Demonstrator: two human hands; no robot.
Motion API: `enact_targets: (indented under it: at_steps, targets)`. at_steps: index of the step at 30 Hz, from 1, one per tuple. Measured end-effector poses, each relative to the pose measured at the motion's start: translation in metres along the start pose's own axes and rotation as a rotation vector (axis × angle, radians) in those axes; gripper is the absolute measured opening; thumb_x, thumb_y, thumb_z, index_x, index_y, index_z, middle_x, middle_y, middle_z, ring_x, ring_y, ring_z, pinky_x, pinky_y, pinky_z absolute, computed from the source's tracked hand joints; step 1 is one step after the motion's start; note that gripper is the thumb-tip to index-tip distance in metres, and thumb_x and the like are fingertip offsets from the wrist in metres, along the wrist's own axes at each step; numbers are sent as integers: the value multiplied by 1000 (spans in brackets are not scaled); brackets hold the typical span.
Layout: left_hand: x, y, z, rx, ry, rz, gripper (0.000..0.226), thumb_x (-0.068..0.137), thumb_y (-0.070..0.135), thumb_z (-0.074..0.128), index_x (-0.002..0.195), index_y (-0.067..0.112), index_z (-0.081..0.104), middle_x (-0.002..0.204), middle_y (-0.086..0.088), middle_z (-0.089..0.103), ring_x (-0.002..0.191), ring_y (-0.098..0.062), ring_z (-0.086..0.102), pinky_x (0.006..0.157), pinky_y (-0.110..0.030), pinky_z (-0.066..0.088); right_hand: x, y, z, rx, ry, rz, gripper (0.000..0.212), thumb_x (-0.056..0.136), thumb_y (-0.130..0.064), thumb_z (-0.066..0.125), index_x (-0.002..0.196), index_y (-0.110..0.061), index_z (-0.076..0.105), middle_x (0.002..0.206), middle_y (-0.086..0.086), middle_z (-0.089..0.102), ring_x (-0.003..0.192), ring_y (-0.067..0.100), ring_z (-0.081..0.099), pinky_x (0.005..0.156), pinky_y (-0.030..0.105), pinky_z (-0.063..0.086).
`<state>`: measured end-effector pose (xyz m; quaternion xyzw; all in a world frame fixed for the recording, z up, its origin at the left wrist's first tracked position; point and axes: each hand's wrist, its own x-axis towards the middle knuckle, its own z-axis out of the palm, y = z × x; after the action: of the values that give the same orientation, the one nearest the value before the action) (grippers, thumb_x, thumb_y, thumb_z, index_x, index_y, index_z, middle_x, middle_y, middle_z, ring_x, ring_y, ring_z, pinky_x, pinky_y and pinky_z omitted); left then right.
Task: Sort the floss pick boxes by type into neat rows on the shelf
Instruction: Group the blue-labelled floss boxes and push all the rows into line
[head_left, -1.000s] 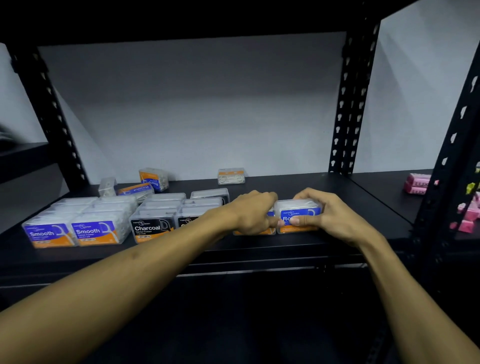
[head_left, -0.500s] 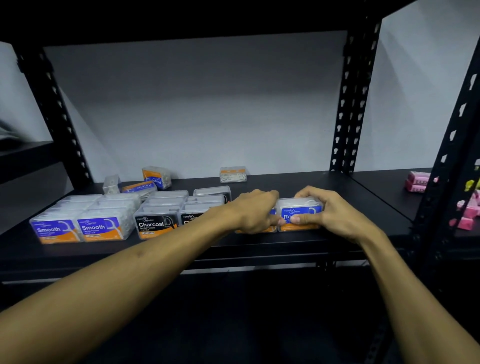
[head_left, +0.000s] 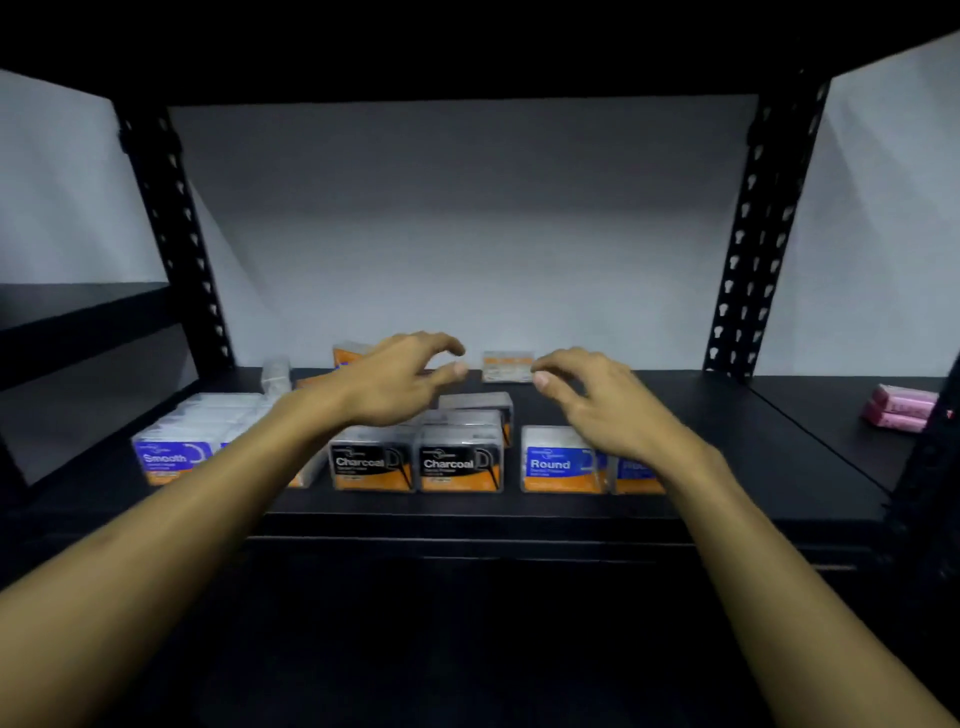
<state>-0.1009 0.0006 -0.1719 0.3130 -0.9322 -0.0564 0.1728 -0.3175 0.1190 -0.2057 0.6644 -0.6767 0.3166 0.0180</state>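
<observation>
Both hands, left (head_left: 395, 382) and right (head_left: 597, 400), spread and empty above the floss boxes (head_left: 462, 460).

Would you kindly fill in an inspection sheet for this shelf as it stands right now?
Surface: black shelf, boxes in rows along its front.
Job's things: Smooth box at left, two Charcoal boxes mid, Round box at right; loose box and orange box at back.
Clutter: pink packs on the neighbouring shelf.
Grippers: left hand and right hand open, raised over the boxes, holding nothing.
Cables: nothing seen.
Surroundings: black uprights, pale wall behind.
</observation>
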Motion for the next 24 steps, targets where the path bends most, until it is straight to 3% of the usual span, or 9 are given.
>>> enact_targets:
  at_steps: [4, 7, 14, 19, 24]
  targets:
    - [-24, -46, 1, 30, -74, -96, 47, 104, 41, 40, 143, 16, 49, 145, -4, 55, 134, -24, 50, 108, -31, 37, 30, -40, 30, -126, -249, -22, 54, 104, -54, 31, 118, -15, 65, 127, 9, 66, 120, 29, 58, 100, 46, 45]
    - [-39, -59, 10, 34, -144, -100, 55, 105, 42, 35, 152, 12, 37, 158, -5, 37, 146, -20, 34, 116, -28, 24, 36, -48, 48, -270, -372, 15, 63, 99, -67, 20, 107, -20, 61, 118, 5, 64, 113, 26, 59, 99, 48, 45]
    - [-48, -72, 29, 24, -140, -60, 58, 106, 44, 31, 156, 15, 29, 163, -6, 26, 152, -17, 19, 123, -31, 15, 35, -55, 58, -397, -368, -13, 106, 76, -86, 3, 143, -18, 49, 144, 7, 51, 132, 25, 45, 107, 51, 32]
    - [-46, -72, 30, 45, -110, -37, 58, 105, 46, 30, 155, 16, 30, 162, -4, 28, 151, -17, 21, 121, -32, 18, 41, -58, 61, -405, -343, -38, 96, 81, -83, 8, 140, -22, 52, 141, 4, 54, 131, 23, 47, 105, 49, 34]
    - [-39, -82, 17, 10, -39, 16, 56, 103, 50, 37, 147, 15, 43, 149, -3, 48, 139, -18, 42, 114, -34, 34, 65, -60, 58, -299, -290, -55, 89, 83, -87, 9, 114, -25, 66, 113, 2, 68, 108, 22, 61, 93, 46, 48]
